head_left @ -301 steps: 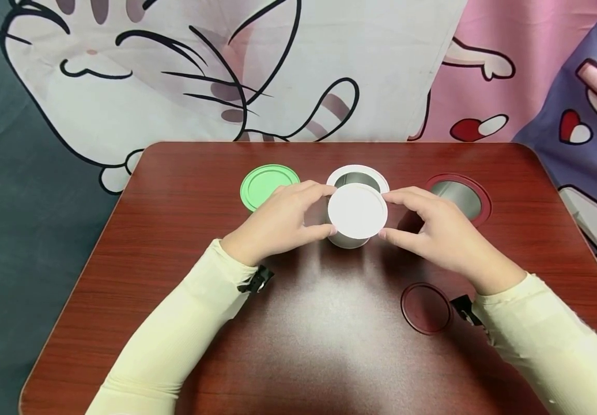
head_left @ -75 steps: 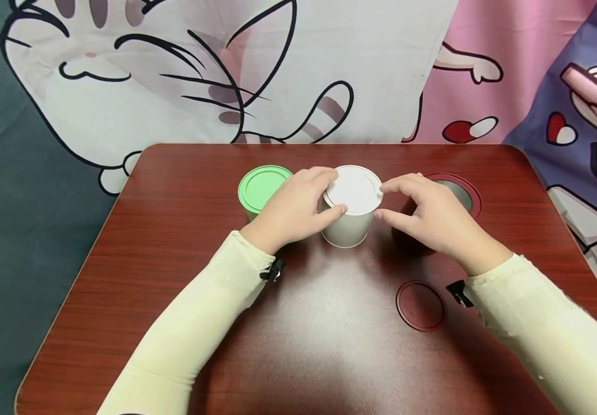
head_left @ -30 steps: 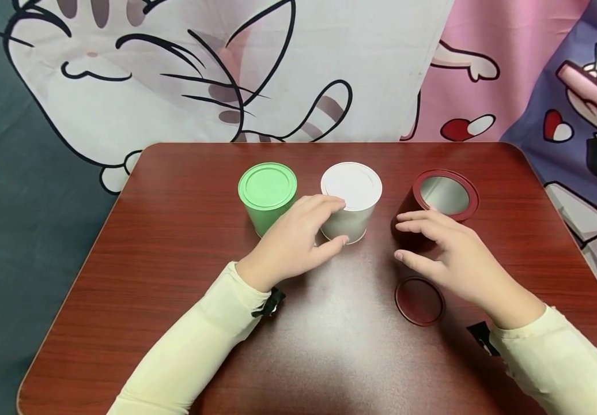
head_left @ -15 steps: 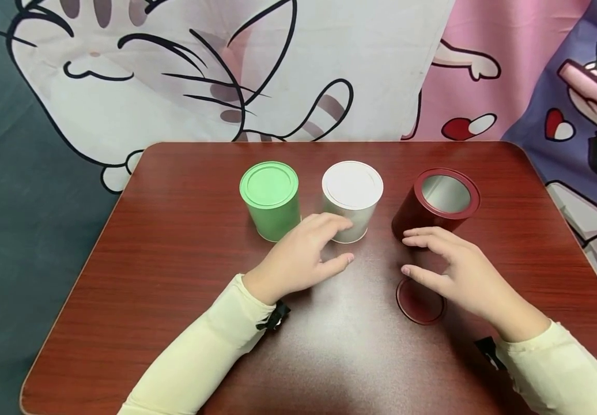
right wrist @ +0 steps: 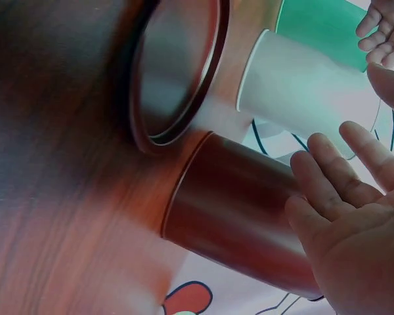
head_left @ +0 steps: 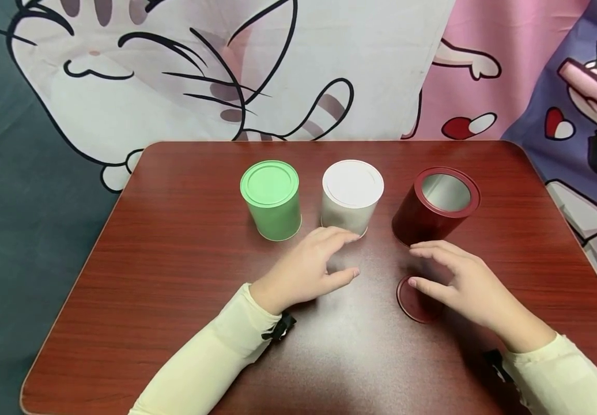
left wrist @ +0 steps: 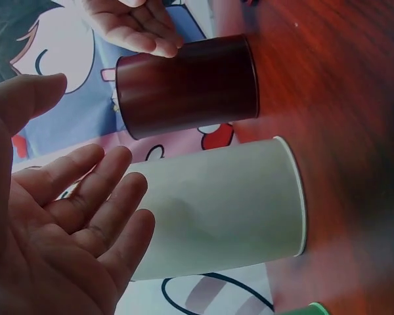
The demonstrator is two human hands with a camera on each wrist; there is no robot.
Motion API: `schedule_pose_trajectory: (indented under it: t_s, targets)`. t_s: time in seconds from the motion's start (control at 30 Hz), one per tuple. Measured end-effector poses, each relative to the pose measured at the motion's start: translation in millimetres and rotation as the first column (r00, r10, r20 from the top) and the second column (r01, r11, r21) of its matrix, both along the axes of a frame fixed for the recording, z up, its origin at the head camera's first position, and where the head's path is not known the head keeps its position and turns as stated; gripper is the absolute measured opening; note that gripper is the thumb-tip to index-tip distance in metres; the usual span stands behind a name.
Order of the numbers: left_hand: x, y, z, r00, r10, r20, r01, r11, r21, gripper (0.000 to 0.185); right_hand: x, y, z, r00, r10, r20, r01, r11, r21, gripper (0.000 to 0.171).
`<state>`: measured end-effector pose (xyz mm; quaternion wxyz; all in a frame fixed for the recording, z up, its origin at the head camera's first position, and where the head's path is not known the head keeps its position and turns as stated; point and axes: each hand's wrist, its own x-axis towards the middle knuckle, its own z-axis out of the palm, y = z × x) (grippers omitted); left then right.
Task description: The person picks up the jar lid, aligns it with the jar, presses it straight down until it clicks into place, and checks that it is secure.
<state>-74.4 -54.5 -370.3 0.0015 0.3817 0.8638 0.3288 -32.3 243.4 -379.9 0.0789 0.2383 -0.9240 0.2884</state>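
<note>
Three round tins stand in a row on the dark red table (head_left: 174,288). The green tin (head_left: 271,199) and the white tin (head_left: 351,196) both carry their lids. The dark red tin (head_left: 433,207) is open at the top, and its lid (head_left: 411,301) lies flat on the table in front of it. My left hand (head_left: 314,266) hovers open just in front of the white tin (left wrist: 217,210) and holds nothing. My right hand (head_left: 459,282) is open above the dark red lid (right wrist: 177,72), close to the dark red tin (right wrist: 236,210).
A cartoon cat cloth (head_left: 174,69) and a pink and purple print (head_left: 537,75) hang behind the table. The table's rounded far edge (head_left: 324,142) lies behind the tins. Both sleeves are pale yellow.
Both hands have left the white tin, whose lid now sits on it, and drawn back toward me. The right hand has come down over the dark red lid.
</note>
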Motion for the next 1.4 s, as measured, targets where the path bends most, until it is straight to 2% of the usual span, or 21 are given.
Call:
schedule_pose_trajectory:
  t_s: [0.23, 0.5, 0.8, 1.2, 1.4]
  targets:
    - [3.7, 7.1, -10.7, 0.999, -0.027, 0.041, 0.027, 1.000, -0.006, 0.052, 3.6, 4.5, -5.6, 1.000, -0.002, -0.003, 0.002, 1.000, -0.002, 0.054]
    - [10.3, 16.3, -17.5, 0.998, -0.016, 0.052, 0.020, 0.997, -0.075, 0.052, 7.3, 9.0, -9.9, 1.000, -0.006, -0.014, 0.007, 1.000, 0.005, 0.054]
    - [18.2, 25.4, -23.9, 0.996, -0.025, 0.080, 0.033, 0.995, -0.097, 0.052, 15.2, 14.3, -19.5, 1.000, -0.017, 0.012, 0.017, 1.000, 0.000, 0.056]
    - [24.6, 39.6, -33.3, 0.998, -0.039, 0.049, 0.046, 0.988, -0.150, 0.051, 20.5, 21.8, -25.9, 1.000, -0.027, -0.009, 0.027, 1.000, 0.002, 0.057]
    - [29.3, 47.9, -38.3, 0.997, -0.078, -0.005, 0.075, 0.981, -0.179, 0.049, 22.3, 25.1, -26.5, 0.999, -0.030, -0.013, 0.030, 0.999, 0.011, 0.058]
